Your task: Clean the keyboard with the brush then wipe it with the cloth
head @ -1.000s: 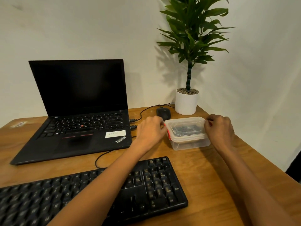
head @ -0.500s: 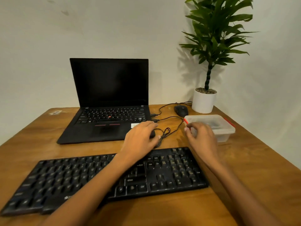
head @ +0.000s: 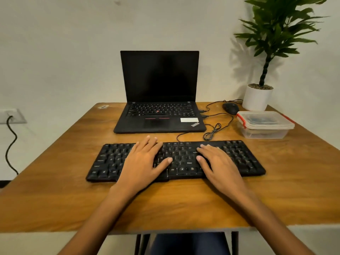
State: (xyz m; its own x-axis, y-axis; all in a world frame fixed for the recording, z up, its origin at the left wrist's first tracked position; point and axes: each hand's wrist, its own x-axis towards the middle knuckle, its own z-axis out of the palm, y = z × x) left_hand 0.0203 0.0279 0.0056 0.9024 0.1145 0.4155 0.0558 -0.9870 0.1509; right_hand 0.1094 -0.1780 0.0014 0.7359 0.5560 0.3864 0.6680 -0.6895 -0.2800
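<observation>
A black keyboard lies across the middle of the wooden desk. My left hand rests flat on its left-centre keys with straight, spread fingers. My right hand lies flat on the right-centre keys, fingers straight. Neither hand holds anything. A clear plastic box with a red-clipped lid stands shut at the desk's right side; dark items show dimly inside it. No brush or cloth is plainly visible.
An open black laptop stands behind the keyboard. A black mouse and tangled cables lie right of it. A potted plant fills the back right corner. A wall socket with a cable is at left.
Both hands left the plastic box and came back onto the keyboard, now lying flat on its keys. The view pulled back and swung left, centring the keyboard.
</observation>
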